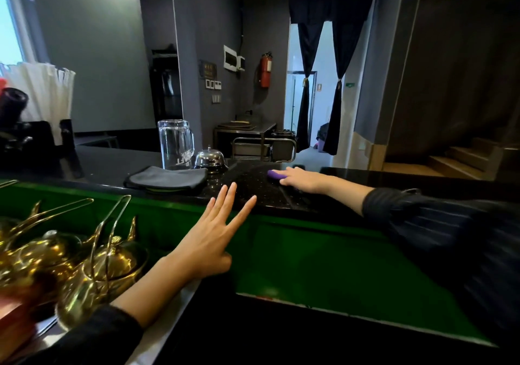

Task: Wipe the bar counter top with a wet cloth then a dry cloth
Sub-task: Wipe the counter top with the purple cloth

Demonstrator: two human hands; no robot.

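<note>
The black speckled bar counter top runs across the middle of the view. My right hand lies flat on it, pressing down a purple cloth that shows only at the fingertips. My left hand hovers in front of the counter's near edge with fingers spread and holds nothing. A folded dark grey cloth rests on the counter to the left, just beyond my left fingertips and apart from them.
A glass mug and a chrome call bell stand behind the grey cloth. Brass teapots crowd the lower shelf at left. A green panel fronts the bar below the counter. A straw holder stands far left.
</note>
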